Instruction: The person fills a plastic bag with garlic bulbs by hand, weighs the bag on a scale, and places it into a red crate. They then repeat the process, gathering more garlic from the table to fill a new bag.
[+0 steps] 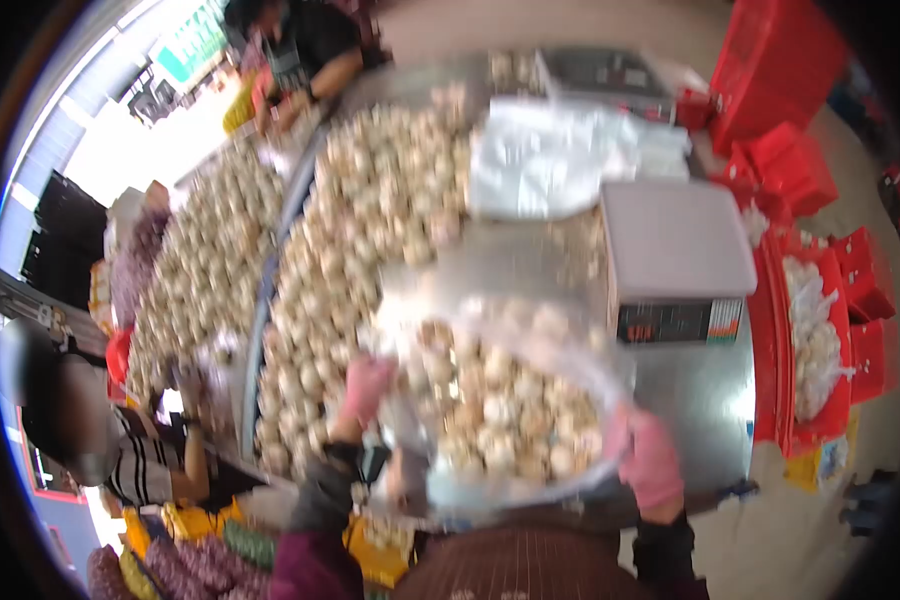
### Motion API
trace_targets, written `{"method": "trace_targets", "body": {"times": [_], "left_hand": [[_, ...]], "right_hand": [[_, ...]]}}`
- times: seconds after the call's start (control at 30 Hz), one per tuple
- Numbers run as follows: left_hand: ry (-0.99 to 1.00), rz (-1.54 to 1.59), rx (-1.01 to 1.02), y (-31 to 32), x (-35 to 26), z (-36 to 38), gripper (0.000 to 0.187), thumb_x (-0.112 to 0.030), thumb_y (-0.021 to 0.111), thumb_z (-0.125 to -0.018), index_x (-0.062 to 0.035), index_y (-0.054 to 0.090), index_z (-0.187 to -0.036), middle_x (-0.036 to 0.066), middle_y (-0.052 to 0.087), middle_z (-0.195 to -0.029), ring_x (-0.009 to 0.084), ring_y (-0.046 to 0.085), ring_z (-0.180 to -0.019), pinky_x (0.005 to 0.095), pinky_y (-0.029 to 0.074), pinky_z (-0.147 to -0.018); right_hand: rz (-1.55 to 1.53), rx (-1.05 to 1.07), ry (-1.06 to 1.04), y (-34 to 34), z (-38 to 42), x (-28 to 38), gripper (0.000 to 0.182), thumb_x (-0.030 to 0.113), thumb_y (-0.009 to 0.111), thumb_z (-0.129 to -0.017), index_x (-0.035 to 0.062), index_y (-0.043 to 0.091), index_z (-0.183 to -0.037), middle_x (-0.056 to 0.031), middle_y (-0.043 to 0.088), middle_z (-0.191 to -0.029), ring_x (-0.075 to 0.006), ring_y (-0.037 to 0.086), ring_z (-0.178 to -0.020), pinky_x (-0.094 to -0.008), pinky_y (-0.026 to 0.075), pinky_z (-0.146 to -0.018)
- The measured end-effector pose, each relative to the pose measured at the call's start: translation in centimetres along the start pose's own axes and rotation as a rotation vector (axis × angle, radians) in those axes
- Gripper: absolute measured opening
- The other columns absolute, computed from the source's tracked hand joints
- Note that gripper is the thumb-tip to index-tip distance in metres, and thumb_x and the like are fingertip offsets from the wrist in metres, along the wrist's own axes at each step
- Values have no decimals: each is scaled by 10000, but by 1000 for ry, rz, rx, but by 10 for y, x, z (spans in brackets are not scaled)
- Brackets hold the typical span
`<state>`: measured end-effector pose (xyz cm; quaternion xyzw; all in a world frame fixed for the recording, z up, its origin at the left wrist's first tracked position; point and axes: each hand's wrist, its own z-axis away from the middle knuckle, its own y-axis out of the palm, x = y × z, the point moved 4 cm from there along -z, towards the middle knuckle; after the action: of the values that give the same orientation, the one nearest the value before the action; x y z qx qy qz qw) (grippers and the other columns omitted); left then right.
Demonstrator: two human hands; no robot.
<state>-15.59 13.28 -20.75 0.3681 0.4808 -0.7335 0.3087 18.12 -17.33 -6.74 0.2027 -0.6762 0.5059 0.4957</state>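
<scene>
A clear plastic bag (pixel 615 380) lies wide-mouthed on the metal table in front of me, with many garlic bulbs (pixel 500 410) inside it. My right hand (pixel 648 458), in a pink glove, is closed on the bag's right rim. At the bag's left side, my left hand (pixel 365 388), also pink-gloved, appears closed on the plastic; motion blur softens its fingers. Just beyond that hand spreads a large heap of loose garlic (pixel 320 270).
A scale (pixel 680 240) stands right of the bag, with white plastic bags (pixel 570 155) behind it. Red crates (pixel 770 340) line the right side. One person (pixel 145 440) works at left, another (pixel 315 60) at the far end. A second garlic heap (pixel 205 260) lies past a divider.
</scene>
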Motion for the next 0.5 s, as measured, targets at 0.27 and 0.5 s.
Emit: {"method": "trace_targets", "body": {"times": [0.27,0.5], "left_hand": [[365,348,28,-3,-227,89,40,-26,570,-874,-2,603,-874,-46,551,-713,20,460,-630,193,364,-561],[466,-251,-143,61,-93,49,513,-300,788,-670,34,600,-1010,156,650,-772,363,633,-715,385,509,-728]], "right_hand": [[-863,-95,549,-17,-16,15,204,245,559,-935,60,645,-941,75,467,-610,-35,393,-472,-239,277,-419],[-701,-103,608,-23,5,19,225,277,556,-941,66,619,-893,63,440,-595,-35,395,-483,-220,264,-443]]}}
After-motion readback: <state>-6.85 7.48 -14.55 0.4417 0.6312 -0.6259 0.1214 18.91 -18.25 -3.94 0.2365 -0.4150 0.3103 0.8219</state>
